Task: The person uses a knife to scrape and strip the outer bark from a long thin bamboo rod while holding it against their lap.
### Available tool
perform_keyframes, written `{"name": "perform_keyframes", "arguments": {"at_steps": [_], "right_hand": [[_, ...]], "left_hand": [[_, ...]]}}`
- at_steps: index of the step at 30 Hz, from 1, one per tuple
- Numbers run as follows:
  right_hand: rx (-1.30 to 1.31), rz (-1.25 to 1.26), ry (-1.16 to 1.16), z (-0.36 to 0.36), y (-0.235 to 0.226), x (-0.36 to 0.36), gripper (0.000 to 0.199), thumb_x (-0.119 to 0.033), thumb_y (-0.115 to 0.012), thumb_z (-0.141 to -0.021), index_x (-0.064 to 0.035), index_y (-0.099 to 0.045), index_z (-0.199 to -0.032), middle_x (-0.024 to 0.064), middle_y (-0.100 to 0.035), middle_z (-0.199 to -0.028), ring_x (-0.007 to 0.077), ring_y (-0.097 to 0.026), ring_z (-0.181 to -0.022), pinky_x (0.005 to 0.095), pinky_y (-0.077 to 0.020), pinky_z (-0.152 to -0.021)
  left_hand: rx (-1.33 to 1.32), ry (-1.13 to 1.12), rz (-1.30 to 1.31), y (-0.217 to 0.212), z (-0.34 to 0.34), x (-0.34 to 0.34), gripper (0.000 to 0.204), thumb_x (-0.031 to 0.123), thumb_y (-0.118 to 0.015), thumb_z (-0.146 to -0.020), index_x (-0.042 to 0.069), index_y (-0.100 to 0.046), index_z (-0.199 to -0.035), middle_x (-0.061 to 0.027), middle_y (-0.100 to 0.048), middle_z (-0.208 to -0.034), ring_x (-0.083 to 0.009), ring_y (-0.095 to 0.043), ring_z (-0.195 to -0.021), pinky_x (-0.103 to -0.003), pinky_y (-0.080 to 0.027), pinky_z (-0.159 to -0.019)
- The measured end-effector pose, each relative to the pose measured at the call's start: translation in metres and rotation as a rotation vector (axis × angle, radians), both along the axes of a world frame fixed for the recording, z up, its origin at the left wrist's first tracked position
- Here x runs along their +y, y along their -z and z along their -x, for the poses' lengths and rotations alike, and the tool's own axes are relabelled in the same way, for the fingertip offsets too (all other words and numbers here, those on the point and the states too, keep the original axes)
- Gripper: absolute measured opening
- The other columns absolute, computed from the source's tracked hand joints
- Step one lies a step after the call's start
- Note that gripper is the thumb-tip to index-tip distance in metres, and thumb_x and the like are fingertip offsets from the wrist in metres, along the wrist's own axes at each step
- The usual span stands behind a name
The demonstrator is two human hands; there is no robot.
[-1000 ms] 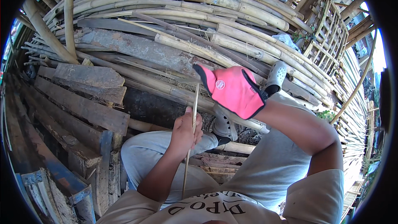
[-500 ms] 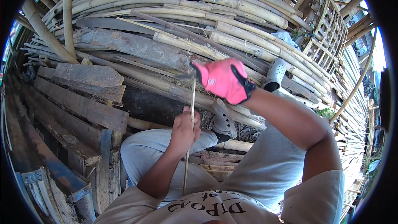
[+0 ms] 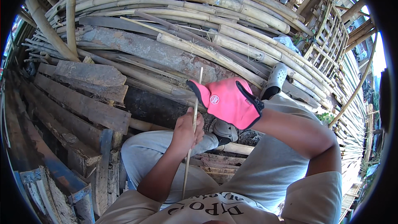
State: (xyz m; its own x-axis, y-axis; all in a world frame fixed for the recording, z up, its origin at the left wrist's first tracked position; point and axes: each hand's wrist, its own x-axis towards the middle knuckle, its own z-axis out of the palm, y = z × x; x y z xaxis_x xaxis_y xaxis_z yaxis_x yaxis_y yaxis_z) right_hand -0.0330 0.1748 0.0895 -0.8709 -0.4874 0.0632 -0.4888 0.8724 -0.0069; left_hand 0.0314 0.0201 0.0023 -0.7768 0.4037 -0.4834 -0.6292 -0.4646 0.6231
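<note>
The bare left hand (image 3: 187,129) grips a thin pale bamboo strip (image 3: 192,128) upright above the lap. The pink-gloved right hand (image 3: 226,101), beside the strip's top, is clenched; steady strokes away from the gripping fingers seem wise.

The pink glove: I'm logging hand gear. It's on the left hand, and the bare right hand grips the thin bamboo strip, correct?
Sides are swapped. In the head view, the pink glove is on the right hand, and the bare left hand holds the thin bamboo strip in its grip.
</note>
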Motion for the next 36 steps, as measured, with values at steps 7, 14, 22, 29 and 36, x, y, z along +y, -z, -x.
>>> {"name": "perform_keyframes", "arguments": {"at_steps": [7,14,22,29,36], "right_hand": [[-0.207,0.086,0.035,0.003,0.002,-0.006,0.05,-0.046,-0.047,-0.099,-0.0137,-0.07,-0.069,0.0139,-0.063,-0.06,0.0362,-0.065,-0.061,0.0459,-0.0526,-0.059],[0.286,-0.157,0.413,0.129,0.022,0.111,0.044,-0.04,-0.042,-0.103,-0.0092,-0.072,-0.093,0.0149,-0.063,-0.06,0.0349,-0.061,-0.052,0.0454,-0.0468,-0.047],[0.265,0.149,0.001,0.033,0.013,0.023,0.023,-0.03,-0.053,-0.097,-0.0068,-0.056,-0.1,0.0158,-0.055,-0.056,0.0354,-0.056,-0.047,0.0429,-0.0435,-0.044],[-0.316,0.177,0.042,-0.007,0.003,-0.002,0.041,-0.045,-0.056,-0.093,-0.0109,-0.07,-0.076,0.0146,-0.065,-0.067,0.0372,-0.064,-0.064,0.046,-0.0513,-0.058],[-0.277,-0.033,-0.05,0.027,-0.001,0.011,0.047,-0.049,-0.045,-0.097,-0.0143,-0.071,-0.08,0.0109,-0.068,-0.069,0.0343,-0.067,-0.068,0.0468,-0.053,-0.061]], "left_hand": [[0.054,-0.041,0.005,-0.005,-0.003,0.0,0.044,0.043,-0.029,-0.108,0.013,-0.042,-0.079,0.0016,-0.03,-0.048,-0.0114,-0.024,-0.03,-0.028,-0.02,-0.03],[0.09,0.112,0.009,-0.023,-0.027,0.022,0.047,0.043,-0.026,-0.108,0.013,-0.042,-0.076,0.0009,-0.03,-0.047,-0.0116,-0.024,-0.031,-0.029,-0.02,-0.03],[-0.019,0.009,-0.06,0.003,0.007,-0.002,0.046,0.041,-0.024,-0.108,0.014,-0.041,-0.075,-0.0003,-0.029,-0.045,-0.0127,-0.021,-0.028,-0.029,-0.019,-0.028],[-0.024,0.013,-0.088,-0.002,0.002,0.001,0.043,0.04,-0.025,-0.108,0.014,-0.042,-0.078,0.0008,-0.03,-0.048,-0.012,-0.023,-0.03,-0.029,-0.019,-0.03],[-0.007,0.002,-0.062,-0.005,0.006,0.007,0.042,0.043,-0.027,-0.108,0.016,-0.042,-0.079,0.0039,-0.029,-0.049,-0.0094,-0.022,-0.033,-0.026,-0.019,-0.031]]}}
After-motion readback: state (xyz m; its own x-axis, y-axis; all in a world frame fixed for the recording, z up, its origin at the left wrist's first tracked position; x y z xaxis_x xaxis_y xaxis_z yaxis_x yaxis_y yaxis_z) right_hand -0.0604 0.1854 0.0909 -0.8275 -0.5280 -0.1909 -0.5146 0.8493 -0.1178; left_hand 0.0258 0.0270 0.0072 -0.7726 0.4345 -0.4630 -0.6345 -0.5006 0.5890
